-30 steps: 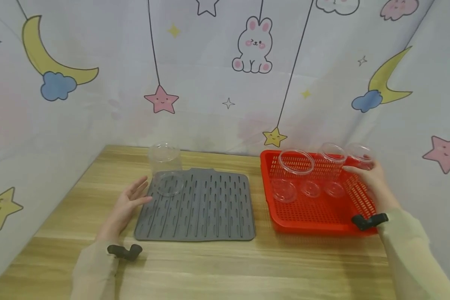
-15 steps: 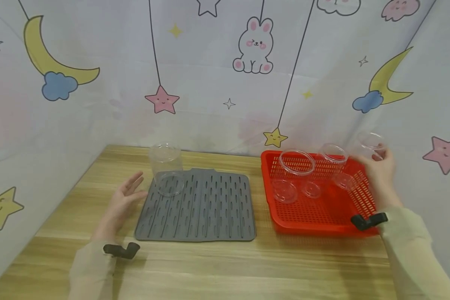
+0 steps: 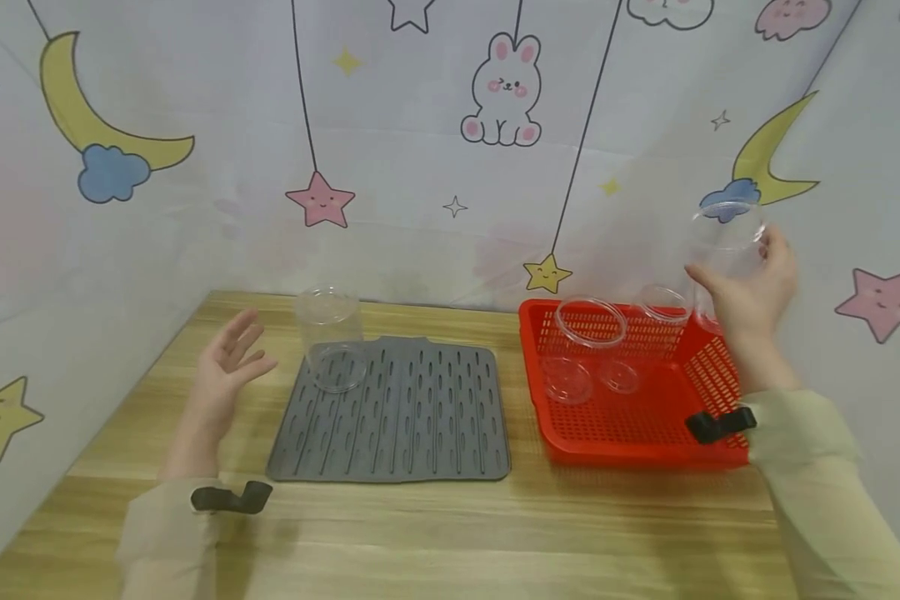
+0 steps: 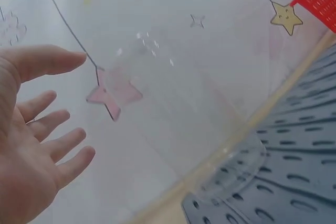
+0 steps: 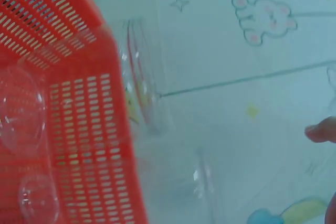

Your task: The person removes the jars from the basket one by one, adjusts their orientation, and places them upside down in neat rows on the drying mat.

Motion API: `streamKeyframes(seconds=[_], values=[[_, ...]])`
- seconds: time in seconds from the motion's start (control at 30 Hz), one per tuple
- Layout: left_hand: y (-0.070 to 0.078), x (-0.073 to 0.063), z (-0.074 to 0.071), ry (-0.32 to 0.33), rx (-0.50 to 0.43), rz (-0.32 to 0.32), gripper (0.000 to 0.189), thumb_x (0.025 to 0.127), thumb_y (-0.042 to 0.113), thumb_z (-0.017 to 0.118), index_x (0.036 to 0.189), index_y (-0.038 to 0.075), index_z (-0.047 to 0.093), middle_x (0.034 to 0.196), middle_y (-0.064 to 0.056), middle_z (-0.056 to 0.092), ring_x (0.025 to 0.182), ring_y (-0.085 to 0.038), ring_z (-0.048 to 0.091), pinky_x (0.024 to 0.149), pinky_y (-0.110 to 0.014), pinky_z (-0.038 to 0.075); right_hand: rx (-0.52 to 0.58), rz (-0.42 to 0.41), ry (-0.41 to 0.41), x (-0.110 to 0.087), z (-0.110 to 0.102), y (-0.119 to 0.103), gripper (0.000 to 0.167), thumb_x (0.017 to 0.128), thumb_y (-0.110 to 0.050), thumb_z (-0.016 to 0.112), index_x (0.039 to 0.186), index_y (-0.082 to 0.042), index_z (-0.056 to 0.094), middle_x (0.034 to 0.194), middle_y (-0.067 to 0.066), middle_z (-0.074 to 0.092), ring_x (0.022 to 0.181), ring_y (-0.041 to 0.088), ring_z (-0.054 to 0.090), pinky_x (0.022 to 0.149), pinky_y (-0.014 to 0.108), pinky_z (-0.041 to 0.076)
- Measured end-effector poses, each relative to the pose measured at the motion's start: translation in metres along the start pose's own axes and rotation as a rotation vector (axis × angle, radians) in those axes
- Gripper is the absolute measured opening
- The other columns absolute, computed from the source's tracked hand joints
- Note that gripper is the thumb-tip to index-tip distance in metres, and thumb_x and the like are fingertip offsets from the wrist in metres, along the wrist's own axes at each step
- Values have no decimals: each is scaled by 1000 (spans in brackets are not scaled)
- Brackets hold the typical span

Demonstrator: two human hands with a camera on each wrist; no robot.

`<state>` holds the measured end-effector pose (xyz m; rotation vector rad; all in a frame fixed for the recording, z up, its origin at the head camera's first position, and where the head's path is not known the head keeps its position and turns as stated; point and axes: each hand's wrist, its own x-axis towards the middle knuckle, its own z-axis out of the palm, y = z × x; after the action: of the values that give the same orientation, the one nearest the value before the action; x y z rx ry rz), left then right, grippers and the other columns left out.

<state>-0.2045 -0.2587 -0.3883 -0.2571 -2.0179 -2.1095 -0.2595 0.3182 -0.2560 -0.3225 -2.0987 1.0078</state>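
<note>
My right hand (image 3: 757,292) holds a clear plastic cup (image 3: 723,242) upright, raised over the back right corner of the red basket (image 3: 607,457). Its thumb is at the cup's near left side and the fingers are round the right. Two other clear cups stand in the basket: a wide-rimmed one (image 3: 591,343) and a narrower one (image 3: 663,317). My left hand (image 3: 221,375) is raised with its fingers spread and nothing in it. To its right, a tall clear container (image 3: 332,333) stands at the back left corner of a grey slotted draining mat (image 3: 435,433).
A wooden table (image 3: 495,542) carries the mat and the basket, with a strip of bare wood between them. Directly behind hangs a white curtain (image 3: 420,108) printed with stars, moons and a rabbit.
My right hand has lifted the cup from the basket's right side, up above its rim. My left hand has drawn back left and upward, away from the tall container.
</note>
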Motion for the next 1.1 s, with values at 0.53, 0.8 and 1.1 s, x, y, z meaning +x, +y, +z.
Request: streamKeyframes(seconds=[0.53,0.8,1.1], values=[[51,-7,33,57,-85,190,71,83,-20,59,146,8,42,144,8,47,133,-11,42,97,-15,42,55,-508,-19,-38,35,-82,77,68,-15,86,138,-10,55,135,20,54,126,34,41,105,48,34],[60,-10,58,80,-36,148,70,83,-16,64,144,10,44,143,7,47,135,-19,40,99,-18,41,-40,-737,-93,-71,63,-112,69,74,-14,77,139,-10,54,133,19,55,124,37,43,105,52,33],[59,-11,76,-1,22,131,74,84,-12,66,149,9,35,148,8,42,138,-16,38,100,-17,41,-74,-903,-173,-110,87,-125,69,71,-7,74,137,-9,55,127,17,56,114,37,46,94,53,38]])
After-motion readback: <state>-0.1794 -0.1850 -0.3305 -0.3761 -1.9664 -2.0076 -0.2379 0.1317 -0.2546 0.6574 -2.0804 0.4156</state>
